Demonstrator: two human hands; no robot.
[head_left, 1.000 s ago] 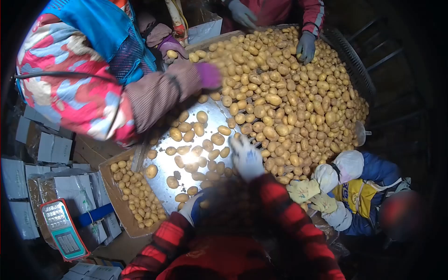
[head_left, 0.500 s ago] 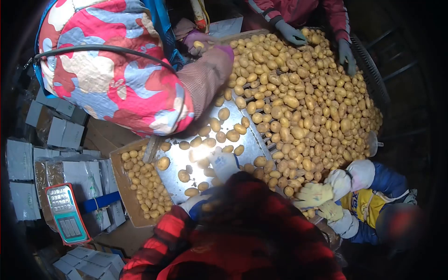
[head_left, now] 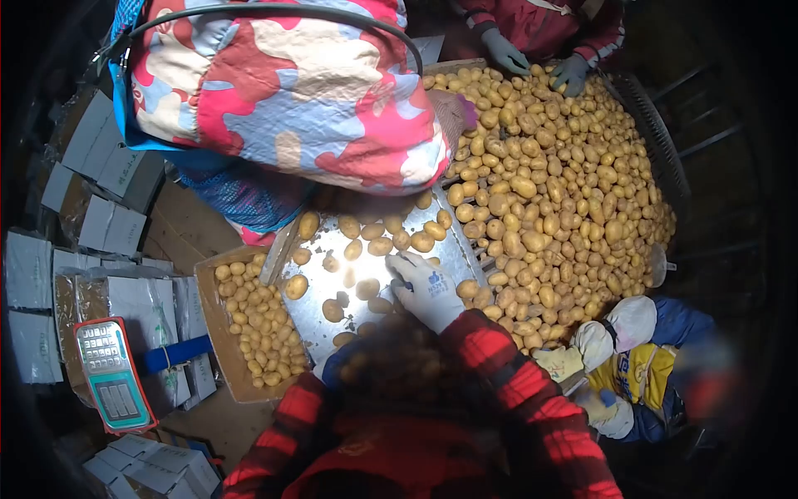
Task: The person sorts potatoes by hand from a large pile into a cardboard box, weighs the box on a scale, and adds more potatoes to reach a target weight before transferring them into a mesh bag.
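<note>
My right hand, in a white glove with blue print, reaches over the metal tray. Its fingers are stretched out and partly spread, just below a few loose potatoes; no potato shows in its grasp. Near the tray's lower edge is my left hand, gloved in white and blue. Its fingers are hidden behind the dark blur of my head, so what it holds cannot be seen. More potatoes and dark bits of dirt lie scattered on the tray.
A large potato heap fills the right side. A cardboard box of potatoes adjoins the tray's left. A co-worker in a patterned coat leans over the tray's far edge. Other gloved hands work at the heap. A scale stands left.
My right hand has shifted right and shows more fully, fingers extended. The co-worker in the patterned coat has leaned rightward. The far person's hands have come closer together.
</note>
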